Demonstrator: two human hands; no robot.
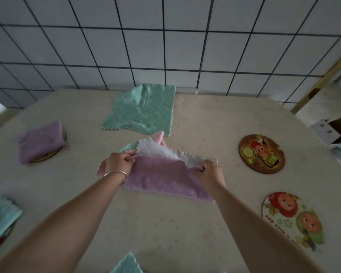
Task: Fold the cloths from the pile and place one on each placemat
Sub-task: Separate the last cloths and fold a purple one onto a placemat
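We see left hand (118, 162) and right hand (210, 173) each pinching purple cloth (163, 180) edge over pile (152, 143), mid-table. Risk: white cloth (161, 151) beneath snags, drags along; uneven pinch skews fold.

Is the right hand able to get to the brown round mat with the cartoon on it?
Probably yes. The brown round mat lies bare on the table just right of the right hand, with nothing between them. But that hand and the left hand both grip the purple cloth, so it would carry or drop that first.
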